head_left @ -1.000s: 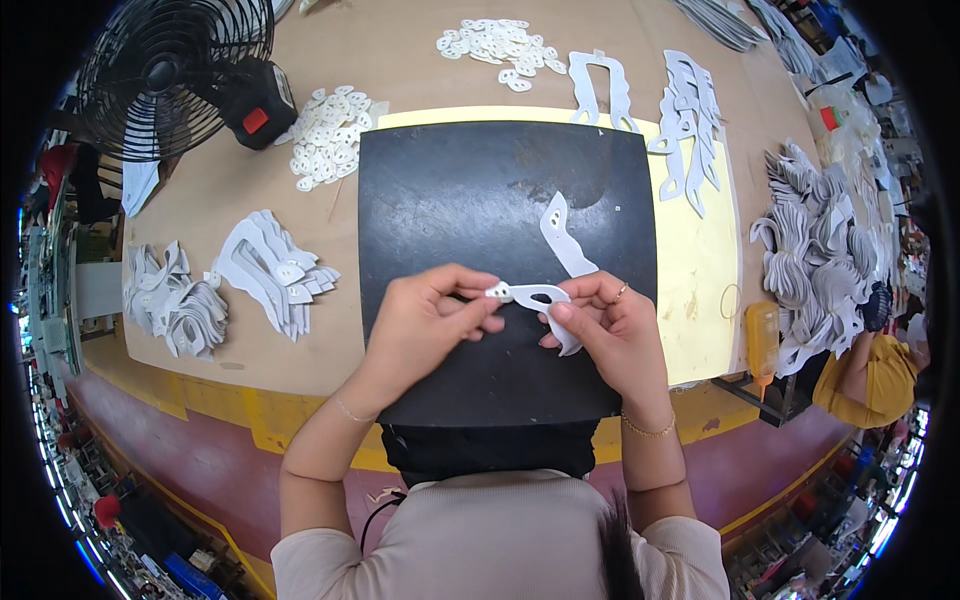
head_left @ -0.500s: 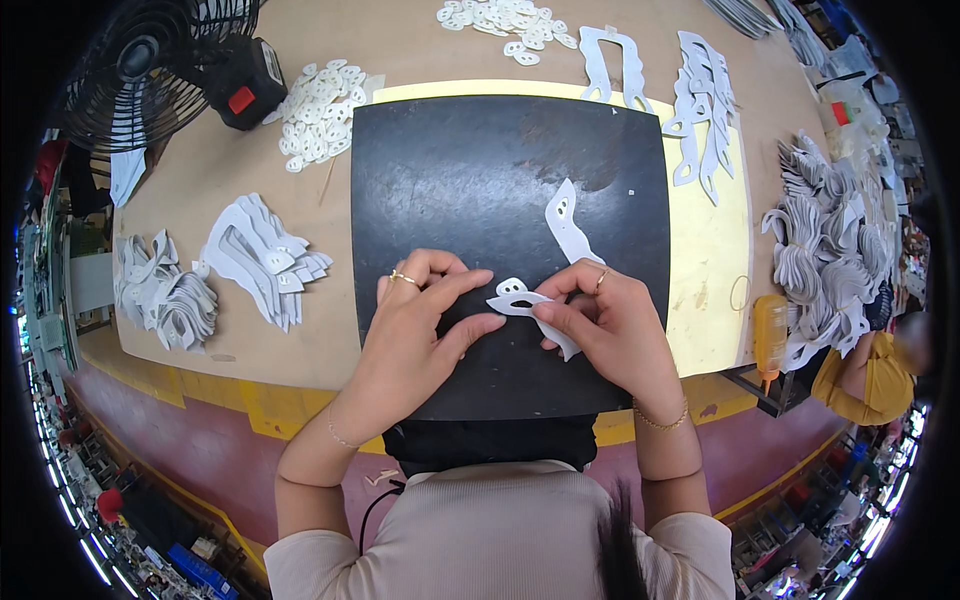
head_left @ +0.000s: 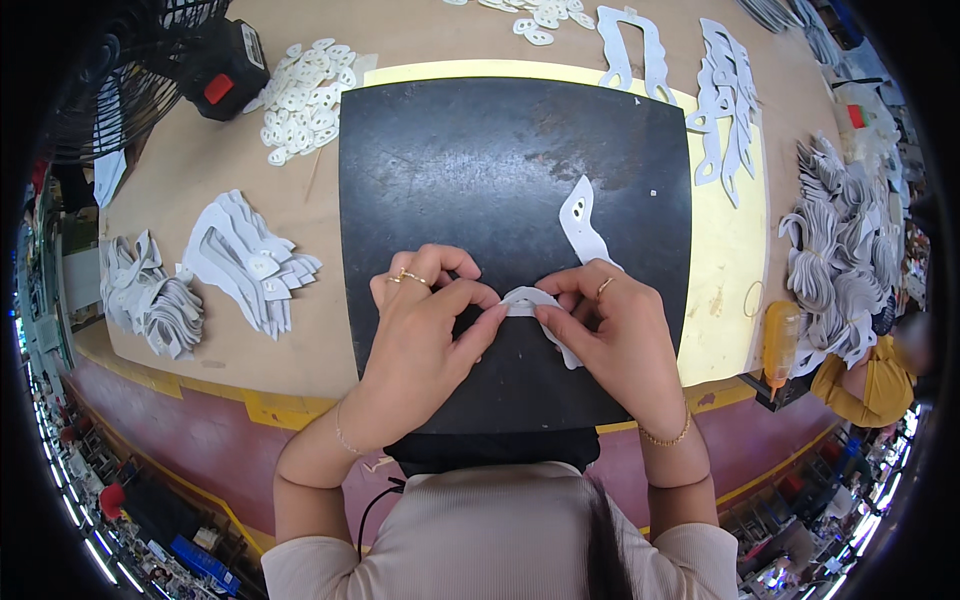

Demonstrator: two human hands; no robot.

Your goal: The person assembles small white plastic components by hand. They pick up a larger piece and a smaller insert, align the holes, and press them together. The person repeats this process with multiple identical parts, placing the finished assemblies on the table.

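Note:
Over the black mat (head_left: 450,180), both of my hands pinch a light grey cut-out piece (head_left: 522,297), thin and flexible. My left hand (head_left: 420,335) has its thumb and index finger closed on the piece's left end. My right hand (head_left: 612,325) is closed on it just to the right, thumb in front, and a short length hangs below those fingers. Beyond the right hand, a grey strip (head_left: 580,225) with a small white oval tab at its far end lies on the mat. Whether it joins the held piece is hidden by my fingers.
White oval tabs (head_left: 300,105) lie heaped at the back left, with more tabs (head_left: 545,15) at the back. Grey cut-outs are stacked left (head_left: 245,265) and right (head_left: 840,260). A black fan (head_left: 130,90) stands far left; an orange bottle (head_left: 780,340) sits at the right edge.
My left thumb and index finger have moved right and closed on the end of the piece. The small oval tab seen there before is now covered by my fingers and the piece.

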